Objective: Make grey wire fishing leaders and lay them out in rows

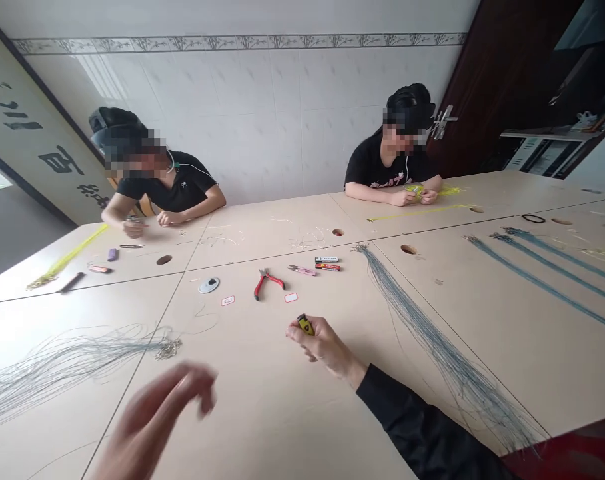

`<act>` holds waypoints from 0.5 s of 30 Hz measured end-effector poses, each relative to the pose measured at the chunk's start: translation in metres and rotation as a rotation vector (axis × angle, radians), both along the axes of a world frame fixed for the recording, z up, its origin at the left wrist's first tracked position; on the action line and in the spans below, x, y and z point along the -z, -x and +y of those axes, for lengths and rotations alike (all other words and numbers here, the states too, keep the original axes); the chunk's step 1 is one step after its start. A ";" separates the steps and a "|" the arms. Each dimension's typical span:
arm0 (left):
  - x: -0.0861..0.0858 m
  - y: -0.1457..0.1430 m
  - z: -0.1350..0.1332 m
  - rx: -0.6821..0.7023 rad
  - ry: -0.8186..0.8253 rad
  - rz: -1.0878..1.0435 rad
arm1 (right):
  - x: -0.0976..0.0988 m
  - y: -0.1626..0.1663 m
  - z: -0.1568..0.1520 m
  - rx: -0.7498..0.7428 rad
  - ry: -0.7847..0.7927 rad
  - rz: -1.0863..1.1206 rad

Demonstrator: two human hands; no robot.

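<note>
My right hand (327,347) is wrapped round a yellow lighter (305,325) with a dark top, held above the middle of the table. At the lower left is my left hand (165,407), blurred by motion, with its fingers bent downward; whether they pinch anything I cannot tell. Just beyond it, a bundle of thin grey-blue lines (107,353) fans out to the left from a cluster of small metal pieces (168,348). Another grey-blue bundle (432,333) runs diagonally to the right of my right hand.
Ahead lie red-handled pliers (269,283), pink thread snips (302,270), two small boxes (327,264) and a round silvery object (208,285). Three blue bundles (557,270) lie at right. Across the table, one person (167,190) sits left and another (392,163) right, handling yellow strands.
</note>
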State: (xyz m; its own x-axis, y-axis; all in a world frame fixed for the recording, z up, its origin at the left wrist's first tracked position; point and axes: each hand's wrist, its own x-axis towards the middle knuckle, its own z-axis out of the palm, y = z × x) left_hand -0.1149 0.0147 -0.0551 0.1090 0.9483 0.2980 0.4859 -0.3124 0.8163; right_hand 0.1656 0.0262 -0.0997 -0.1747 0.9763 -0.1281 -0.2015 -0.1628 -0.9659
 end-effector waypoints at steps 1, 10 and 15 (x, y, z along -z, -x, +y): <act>-0.003 -0.024 0.017 0.077 0.034 -0.037 | -0.001 -0.004 0.003 0.027 -0.001 0.001; 0.055 -0.165 0.091 0.320 -0.032 -0.162 | 0.010 -0.034 0.027 0.197 -0.010 -0.071; 0.073 -0.160 0.086 0.356 -0.138 -0.083 | 0.015 -0.035 0.026 0.199 -0.046 -0.120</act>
